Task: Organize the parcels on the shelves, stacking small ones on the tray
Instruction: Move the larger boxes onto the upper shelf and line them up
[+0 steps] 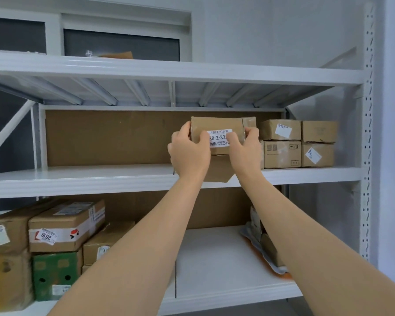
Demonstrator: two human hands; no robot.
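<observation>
A: Item in hand?
B: Labelled cardboard parcel (221,133), left hand (189,151) and right hand (246,147) gripping its ends, atop another box on the middle shelf (100,176).
A: Next?
B: Likely seat it flush beside the stacked boxes (299,143).

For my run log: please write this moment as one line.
hands: left, right grip box | place: middle shelf | beside: four stacked boxes

Head camera — single wide-angle view, worn by the person, facing forward into white shelving (146,179) at arm's reach, middle shelf centred.
</observation>
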